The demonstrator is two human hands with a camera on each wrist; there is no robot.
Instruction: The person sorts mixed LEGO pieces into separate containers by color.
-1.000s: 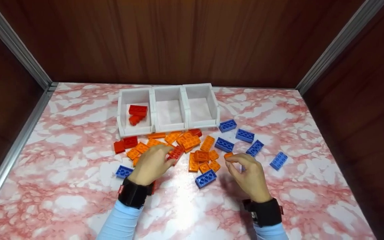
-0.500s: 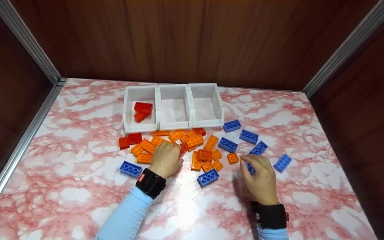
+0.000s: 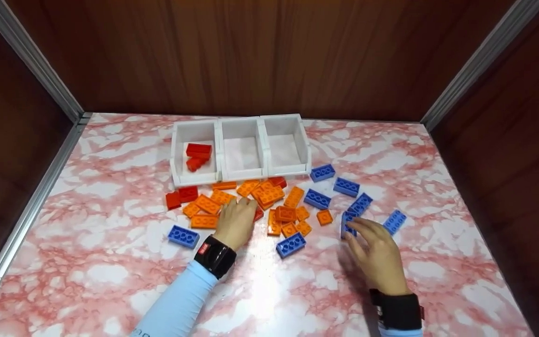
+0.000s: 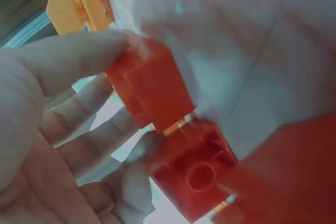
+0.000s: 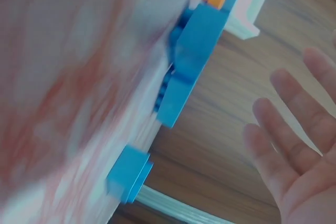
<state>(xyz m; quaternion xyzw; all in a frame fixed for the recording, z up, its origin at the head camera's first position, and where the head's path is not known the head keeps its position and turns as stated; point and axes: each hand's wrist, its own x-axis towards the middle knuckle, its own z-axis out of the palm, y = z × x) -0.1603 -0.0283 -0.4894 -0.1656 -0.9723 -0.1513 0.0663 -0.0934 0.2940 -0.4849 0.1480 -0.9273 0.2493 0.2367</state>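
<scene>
Among the loose bricks, my left hand point(image 3: 236, 224) reaches down with its fingers over a red toy brick point(image 3: 258, 214). In the left wrist view, the thumb and curled fingers hold a red brick point(image 4: 157, 85), and a second red brick point(image 4: 197, 174) sits at the fingertips, its hollow side showing. My right hand point(image 3: 382, 257) hovers with loosely bent fingers beside a blue brick point(image 3: 348, 225). The right wrist view shows its fingers point(image 5: 278, 166) spread and holding nothing, apart from the blue bricks point(image 5: 194, 45).
A white three-part bin point(image 3: 265, 175) stands at the back, red bricks point(image 3: 199, 150) in its left compartment. Orange bricks point(image 3: 269, 193) lie heaped before it. More blue bricks point(image 3: 317, 199) are scattered right, one point(image 3: 184, 236) left. Brown panels point(image 3: 251, 56) surround the marbled table point(image 3: 110, 271).
My right hand has drawn away from a small orange brick, which now lies on the table, and shifted right to the blue bricks. My left hand has moved right over the red brick.
</scene>
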